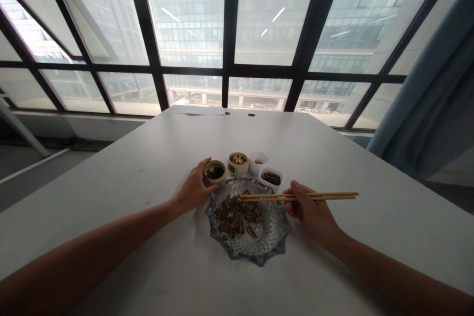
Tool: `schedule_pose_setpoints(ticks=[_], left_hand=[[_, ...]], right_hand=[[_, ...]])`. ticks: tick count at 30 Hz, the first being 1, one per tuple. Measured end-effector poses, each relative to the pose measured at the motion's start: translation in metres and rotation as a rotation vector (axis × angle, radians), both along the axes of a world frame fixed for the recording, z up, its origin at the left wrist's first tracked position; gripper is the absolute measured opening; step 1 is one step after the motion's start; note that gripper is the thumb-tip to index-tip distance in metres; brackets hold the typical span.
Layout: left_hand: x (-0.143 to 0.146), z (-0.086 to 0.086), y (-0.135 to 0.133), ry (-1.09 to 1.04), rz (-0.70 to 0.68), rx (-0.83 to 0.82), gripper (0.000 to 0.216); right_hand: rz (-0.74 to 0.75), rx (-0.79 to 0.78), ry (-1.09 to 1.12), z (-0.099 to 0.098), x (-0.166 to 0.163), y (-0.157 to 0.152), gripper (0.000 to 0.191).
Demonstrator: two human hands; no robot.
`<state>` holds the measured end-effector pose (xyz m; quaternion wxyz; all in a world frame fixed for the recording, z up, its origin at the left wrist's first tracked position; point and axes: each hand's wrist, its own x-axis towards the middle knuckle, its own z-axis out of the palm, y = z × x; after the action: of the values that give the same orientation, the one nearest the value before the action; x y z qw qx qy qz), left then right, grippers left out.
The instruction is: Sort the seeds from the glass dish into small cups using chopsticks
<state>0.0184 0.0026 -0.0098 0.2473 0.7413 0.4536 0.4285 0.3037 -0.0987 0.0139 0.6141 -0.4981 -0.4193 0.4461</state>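
Note:
My left hand [194, 189] is wrapped round a small tan cup [215, 172] with dark bits inside, at the far left rim of a scalloped glass dish [264, 247]. The dish holds several striped sunflower seeds [237, 217]. My right hand [309, 207] grips a pair of wooden chopsticks [296, 197] that lie level, tips over the seeds in the dish. Just behind the dish stand a round cup of pale nuts [237, 162], a white square cup [258, 162] and a white square cup of striped seeds [271, 177].
All of this sits on a long white table [148, 168]. A sheet of paper [196, 110] lies at its far end, near two holes in the tabletop. Large black-framed windows rise behind, and a blue curtain [433, 94] hangs at the right.

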Motion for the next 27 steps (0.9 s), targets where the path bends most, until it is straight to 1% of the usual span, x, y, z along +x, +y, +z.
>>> schedule_pose_setpoints(ticks=[6,16,27], left_hand=[[0.0004,-0.0009,0.0014,0.013,-0.013,0.004,0.074],[0.0006,0.0003,0.0001,-0.008,-0.036,0.01,0.073],[0.0003,0.0017,-0.0025,-0.003,-0.041,-0.009,0.073]], right_hand=[[-0.01,-0.009,0.032,0.0012,-0.0012,-0.0002,0.058],[-0.014,0.003,0.005,-0.0015,0.0006,0.0004,0.059],[-0.001,0.008,0.041,-0.0008,0.001,0.0012,0.056]])
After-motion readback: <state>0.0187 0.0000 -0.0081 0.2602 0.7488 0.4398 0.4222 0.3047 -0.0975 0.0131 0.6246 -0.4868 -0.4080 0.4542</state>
